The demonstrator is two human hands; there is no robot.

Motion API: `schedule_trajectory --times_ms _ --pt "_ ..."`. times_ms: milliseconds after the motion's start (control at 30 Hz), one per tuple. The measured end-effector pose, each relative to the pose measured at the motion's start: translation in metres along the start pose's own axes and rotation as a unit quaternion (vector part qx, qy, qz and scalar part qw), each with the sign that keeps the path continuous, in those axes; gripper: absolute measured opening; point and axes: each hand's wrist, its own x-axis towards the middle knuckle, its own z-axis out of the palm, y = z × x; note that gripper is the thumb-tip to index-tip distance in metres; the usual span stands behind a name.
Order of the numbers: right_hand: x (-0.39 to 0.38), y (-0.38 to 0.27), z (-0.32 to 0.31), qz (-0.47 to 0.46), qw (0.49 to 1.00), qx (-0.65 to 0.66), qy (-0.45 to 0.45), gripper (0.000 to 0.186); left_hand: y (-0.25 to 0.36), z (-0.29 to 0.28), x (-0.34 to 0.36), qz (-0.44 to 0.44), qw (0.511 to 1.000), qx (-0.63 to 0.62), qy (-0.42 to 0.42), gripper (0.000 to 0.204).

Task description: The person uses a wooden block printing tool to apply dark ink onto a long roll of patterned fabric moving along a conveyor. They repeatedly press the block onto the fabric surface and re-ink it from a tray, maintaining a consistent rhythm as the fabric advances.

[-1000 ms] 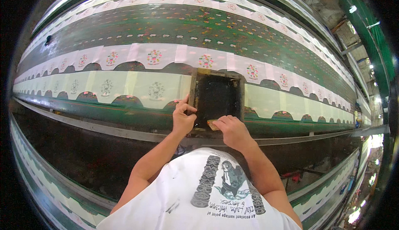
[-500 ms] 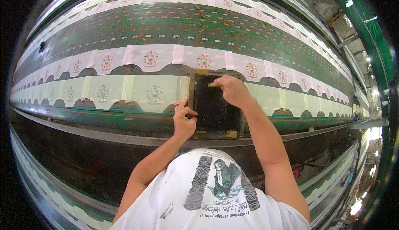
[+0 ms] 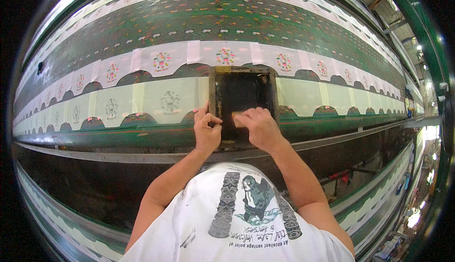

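Observation:
A screen-printing frame [image 3: 213, 86] with a dark mesh lies across a pale yellow-green fabric strip on the long table, just ahead of me. My left hand [image 3: 207, 130] is at its left side, the index finger stretched along the rim and the thumb and other fingers curled at the edge. Over the lower part of the mesh, my right hand [image 3: 259, 127] grips a small tan-edged squeegee [image 3: 236, 116]; most of the tool is hidden by the fingers. Left of the frame, the fabric piece [image 3: 169, 102] bears a dark outline print.
Beyond the frame runs a row of pink fabric pieces [image 3: 163, 62] with coloured round prints. The green table [image 3: 156, 25] carries rows of small coloured marks. A metal rail [image 3: 113, 157] borders its near side. Another fabric-covered table [image 3: 61, 214] stands behind me at lower left.
My right hand has pulled the squeegee from the far part of the mesh toward me. My left hand stays at the frame's left side. The whole view has shifted slightly.

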Motion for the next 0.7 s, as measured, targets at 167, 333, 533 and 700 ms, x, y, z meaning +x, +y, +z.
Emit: schedule_trajectory --times_ms 167,333,533,700 --pt "-0.034 -0.028 -0.003 0.013 1.000 0.026 -0.006 0.041 -0.004 0.001 0.002 0.016 1.000 0.021 0.001 0.015" --pt "-0.058 -0.032 -0.001 0.028 0.996 0.086 0.003 0.041 0.007 0.000 0.004 0.019 1.000 0.008 -0.005 0.017" --pt "-0.095 -0.007 -0.008 0.140 0.973 0.081 0.165 0.040 0.012 -0.003 0.005 0.018 0.999 0.028 0.001 0.018" --pt "-0.147 0.037 -0.002 0.294 0.875 0.297 0.243 0.035 0.042 0.024 0.000 0.087 0.996 0.028 0.000 0.020"
